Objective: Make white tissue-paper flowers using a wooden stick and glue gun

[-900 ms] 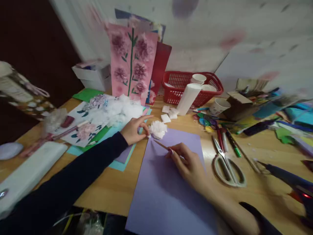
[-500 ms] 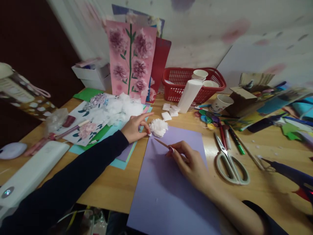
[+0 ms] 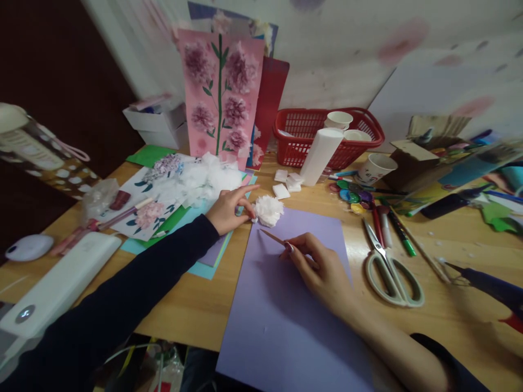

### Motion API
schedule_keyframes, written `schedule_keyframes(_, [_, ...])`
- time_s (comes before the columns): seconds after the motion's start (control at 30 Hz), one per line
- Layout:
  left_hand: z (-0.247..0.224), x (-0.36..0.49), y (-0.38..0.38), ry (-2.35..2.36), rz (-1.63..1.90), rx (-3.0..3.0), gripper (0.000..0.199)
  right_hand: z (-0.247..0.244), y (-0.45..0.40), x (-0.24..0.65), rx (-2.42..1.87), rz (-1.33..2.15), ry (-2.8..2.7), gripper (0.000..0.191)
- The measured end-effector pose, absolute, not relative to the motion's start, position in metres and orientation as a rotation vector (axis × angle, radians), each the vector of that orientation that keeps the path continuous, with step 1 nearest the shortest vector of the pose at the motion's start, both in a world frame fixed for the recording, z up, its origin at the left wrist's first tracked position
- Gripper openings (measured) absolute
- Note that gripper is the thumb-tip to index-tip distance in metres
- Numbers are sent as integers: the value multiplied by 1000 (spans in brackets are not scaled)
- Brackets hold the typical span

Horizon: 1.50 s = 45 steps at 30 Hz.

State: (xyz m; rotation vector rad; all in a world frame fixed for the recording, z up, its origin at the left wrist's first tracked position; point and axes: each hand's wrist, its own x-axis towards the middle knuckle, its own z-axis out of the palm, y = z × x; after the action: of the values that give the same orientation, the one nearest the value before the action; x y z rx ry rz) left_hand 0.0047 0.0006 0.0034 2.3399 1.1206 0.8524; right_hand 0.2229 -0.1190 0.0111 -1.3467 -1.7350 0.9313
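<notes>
A purple sheet [image 3: 286, 326] lies on the wooden table, with a white cotton puff [image 3: 268, 210] at its top left corner. Just left of the puff, my left hand [image 3: 232, 211] pinches a tiny white tuft [image 3: 254, 220] between thumb and a finger. My right hand [image 3: 318, 267] is closed around a thin wooden stick [image 3: 272, 236] above the sheet, its tip pointing left toward my left hand without touching it.
Fluffy cotton [image 3: 208, 179] covers papers on the left. Behind stand a pink flower picture [image 3: 208, 130], a red basket [image 3: 290, 152] and a white roll [image 3: 321, 158]. Scissors [image 3: 390, 272], markers, paints [image 3: 351, 197] and a glue gun [image 3: 490, 286] lie on the right.
The whole view has shifted slightly, so the objects sit a little differently in it. Both hands keep nearly the same pose, still holding the tuft and the stick.
</notes>
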Motion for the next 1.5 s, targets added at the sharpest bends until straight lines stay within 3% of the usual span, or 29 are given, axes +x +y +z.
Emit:
schedule_keyframes(0.3, [0, 3, 3, 1084, 985, 2334, 60, 9, -118, 223, -1363, 959, -1707, 20])
schedule_keyframes(0.77, [3, 2, 0, 1202, 811, 2597, 3, 0, -118, 221, -1331, 918, -1727, 18])
schedule_keyframes(1.3, [-3, 4, 6, 1127, 785, 2415, 3, 8, -112, 201, -1176, 197, -2218, 10])
schedule_keyframes(1.5, [-3, 6, 7, 1134, 766, 2415, 4, 9, -110, 194, -1253, 230, -2239, 8])
